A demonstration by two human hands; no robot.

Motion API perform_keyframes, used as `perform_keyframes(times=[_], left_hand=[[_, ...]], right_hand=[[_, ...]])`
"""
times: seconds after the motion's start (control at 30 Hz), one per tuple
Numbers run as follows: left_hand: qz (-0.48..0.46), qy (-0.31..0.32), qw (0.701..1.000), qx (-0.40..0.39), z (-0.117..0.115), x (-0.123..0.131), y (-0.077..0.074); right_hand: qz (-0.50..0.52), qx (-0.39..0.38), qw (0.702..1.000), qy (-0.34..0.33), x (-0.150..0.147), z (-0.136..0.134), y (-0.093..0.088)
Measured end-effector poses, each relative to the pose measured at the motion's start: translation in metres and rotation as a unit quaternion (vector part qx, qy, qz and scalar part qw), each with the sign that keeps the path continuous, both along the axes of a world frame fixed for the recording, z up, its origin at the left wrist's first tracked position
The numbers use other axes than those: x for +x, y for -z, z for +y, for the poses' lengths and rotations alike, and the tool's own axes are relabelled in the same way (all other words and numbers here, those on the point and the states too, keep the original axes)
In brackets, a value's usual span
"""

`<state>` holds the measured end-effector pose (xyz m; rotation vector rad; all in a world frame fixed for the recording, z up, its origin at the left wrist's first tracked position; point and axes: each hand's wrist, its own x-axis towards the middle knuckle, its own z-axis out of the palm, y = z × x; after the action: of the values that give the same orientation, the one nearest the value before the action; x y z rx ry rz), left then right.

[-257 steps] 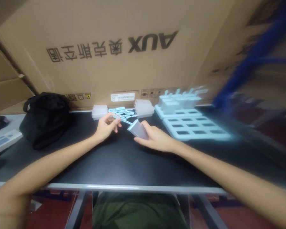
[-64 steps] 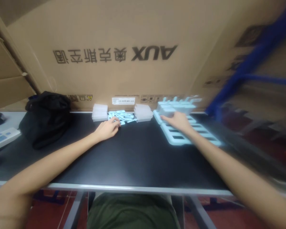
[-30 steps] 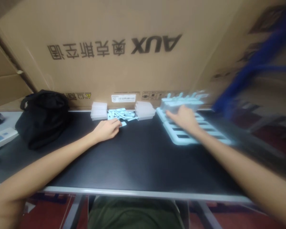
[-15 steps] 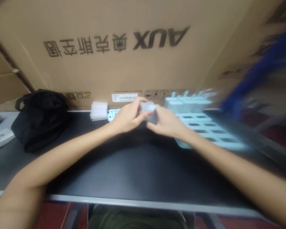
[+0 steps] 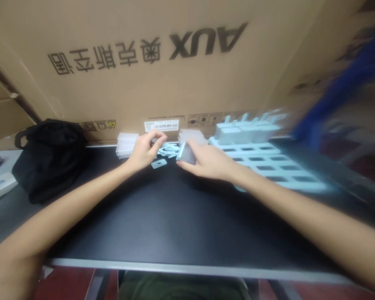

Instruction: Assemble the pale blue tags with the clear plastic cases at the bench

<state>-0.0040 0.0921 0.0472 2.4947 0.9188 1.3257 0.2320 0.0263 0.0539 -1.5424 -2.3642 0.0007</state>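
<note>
My right hand (image 5: pixel 208 160) is closed around a translucent popsicle mold cup (image 5: pixel 187 155) with a light-blue edge on its left side. It tilts over the black tabletop. My left hand (image 5: pixel 146 148) hovers to the left, thumb and forefinger pinched together; whatever lies between them, if anything, is too small to make out. Beside its fingertips is a loose pile of light-blue sticks (image 5: pixel 168 150). A flat light-blue piece with a slot (image 5: pixel 159 163) lies in front of the pile. More translucent cups (image 5: pixel 192 136) stand behind my right hand.
Clear plastic cups (image 5: pixel 126 145) stand left of the pile. At right is a light-blue slotted rack (image 5: pixel 281 168), with several light-blue molds with upright handles (image 5: pixel 245 132) at its back. A black bag (image 5: pixel 51 160) sits at left; a large cardboard box (image 5: pixel 143 91) rises behind.
My hands, together at the cup before, have parted. My left hand moved left off the cup, while the right keeps hold of it. The blue pile and slotted piece now show between them.
</note>
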Motion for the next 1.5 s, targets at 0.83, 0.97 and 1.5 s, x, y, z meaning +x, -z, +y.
perform_keyframes(times=[0.83,0.97,1.5], left_hand=[[0.226,-0.132,0.963,0.072,0.016,-0.033,0.052],[0.214,-0.118,0.967,0.077,0.018,-0.033,0.054],[0.234,-0.102,0.966,0.035,0.014,-0.032,0.054]], right_hand=[[-0.165,-0.011,0.986,-0.031,-0.025,0.068,-0.067],[-0.198,-0.014,0.979,-0.052,-0.028,0.088,-0.069],[-0.28,-0.036,0.954,-0.102,-0.058,0.139,-0.063]])
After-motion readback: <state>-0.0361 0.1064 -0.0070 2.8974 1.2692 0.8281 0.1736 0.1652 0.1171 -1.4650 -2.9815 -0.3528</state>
